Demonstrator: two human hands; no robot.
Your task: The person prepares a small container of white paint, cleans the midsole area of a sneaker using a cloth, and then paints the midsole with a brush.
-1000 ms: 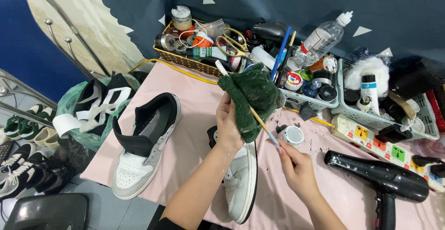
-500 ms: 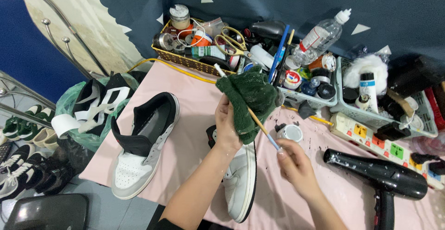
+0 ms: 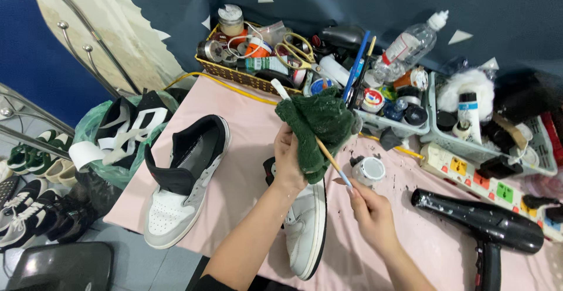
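I see left hand clamping the dark green towel rag around the thin wooden-handled paintbrush, right hand pinching its handle to wipe bristles.

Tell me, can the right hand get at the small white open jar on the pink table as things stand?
Probably yes: the small white open jar sits just beyond the right hand, nothing between, though that hand holds a thin wooden brush.
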